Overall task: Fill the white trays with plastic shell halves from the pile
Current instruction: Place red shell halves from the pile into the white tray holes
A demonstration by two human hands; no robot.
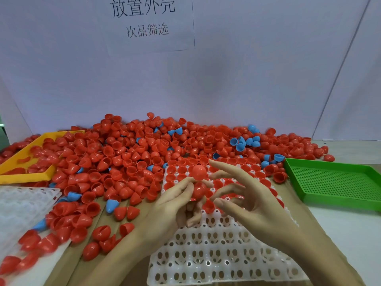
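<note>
Spare white tray point(24, 205) & shells point(31, 250) blurred, cut off left.

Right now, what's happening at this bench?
A person is loading red shell halves into the white tray in front of them. The left hand grips one red shell half; the right hand hovers with fingers spread, and another red half sits near its fingertips. The tray's far rows are filled, near rows empty. The pile lies behind.
</note>
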